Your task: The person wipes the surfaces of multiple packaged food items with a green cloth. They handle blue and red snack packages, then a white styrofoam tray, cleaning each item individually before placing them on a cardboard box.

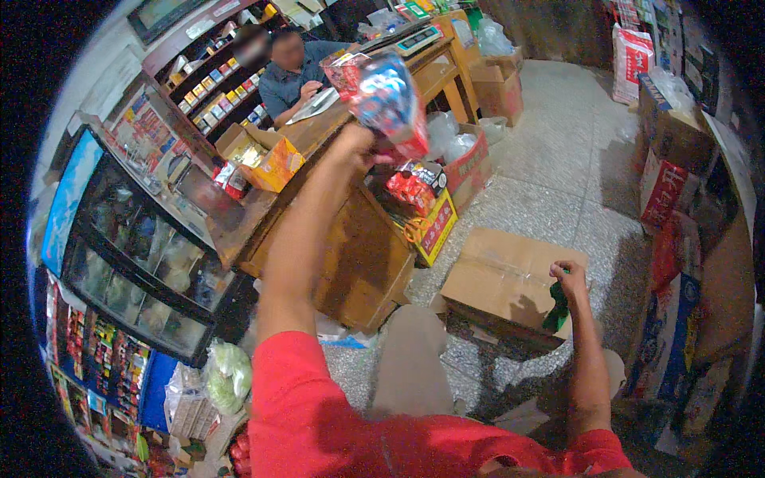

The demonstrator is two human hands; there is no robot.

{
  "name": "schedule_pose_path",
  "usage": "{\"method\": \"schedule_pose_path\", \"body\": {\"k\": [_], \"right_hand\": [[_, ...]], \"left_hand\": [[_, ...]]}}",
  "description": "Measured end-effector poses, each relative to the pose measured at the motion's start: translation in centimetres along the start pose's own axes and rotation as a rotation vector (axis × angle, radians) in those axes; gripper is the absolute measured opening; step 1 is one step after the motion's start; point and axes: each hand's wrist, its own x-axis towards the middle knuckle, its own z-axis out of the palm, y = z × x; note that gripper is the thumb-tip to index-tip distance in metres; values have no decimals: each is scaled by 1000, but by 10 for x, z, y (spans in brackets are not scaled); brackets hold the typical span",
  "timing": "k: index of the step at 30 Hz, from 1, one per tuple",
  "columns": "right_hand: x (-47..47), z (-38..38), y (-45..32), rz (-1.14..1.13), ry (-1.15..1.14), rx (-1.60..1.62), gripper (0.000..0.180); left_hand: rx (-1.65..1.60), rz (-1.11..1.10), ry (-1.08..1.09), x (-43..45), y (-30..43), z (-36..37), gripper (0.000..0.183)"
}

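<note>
My left hand (pixel 358 143) reaches out over the end of the wooden counter (pixel 326 128). It grips a shiny red and blue plastic package (pixel 391 98), blurred by motion. Above the closed cardboard box (pixel 502 269) on the floor, my right hand (pixel 571 278) has its fingers curled. A dark green thing (pixel 559 308) shows beside that wrist, partly hidden by the forearm; whether the fingers hold it, I cannot tell. Below the package, red foil packs (pixel 415 188) lie on a yellow and red carton (pixel 438 230), with orange-handled scissors (pixel 416 229) at its side.
Behind the counter sits a person (pixel 305 74) with a paper (pixel 314 106). An open orange carton (pixel 272 158) and a scale (pixel 415 40) stand on the counter. At left is a glass-fronted display fridge (pixel 143 239). Stacked cartons (pixel 666 185) line the right side.
</note>
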Motion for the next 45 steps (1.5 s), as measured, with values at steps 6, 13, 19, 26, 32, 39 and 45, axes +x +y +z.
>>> {"method": "schedule_pose_path", "body": {"k": [6,13,19,26,32,39,45], "right_hand": [[10,14,13,-95,-26,-70,34],[1,26,1,-57,-46,-61,36],[9,26,2,-83,-43,-67,37],[-2,38,-25,-33,-86,-23,35],[17,30,-6,-92,-75,-53,38],[10,40,-17,-50,-58,-8,36],[10,38,-20,34,-90,-39,35]], "left_hand": [[-14,51,236,41,58,-120,29],[-17,-5,469,77,55,-201,36],[-125,161,552,84,51,-173,41],[263,225,796,162,23,-185,46],[390,55,687,169,30,-152,44],[-15,145,921,220,-10,-179,41],[271,263,1301,192,-1,-123,54]]}}
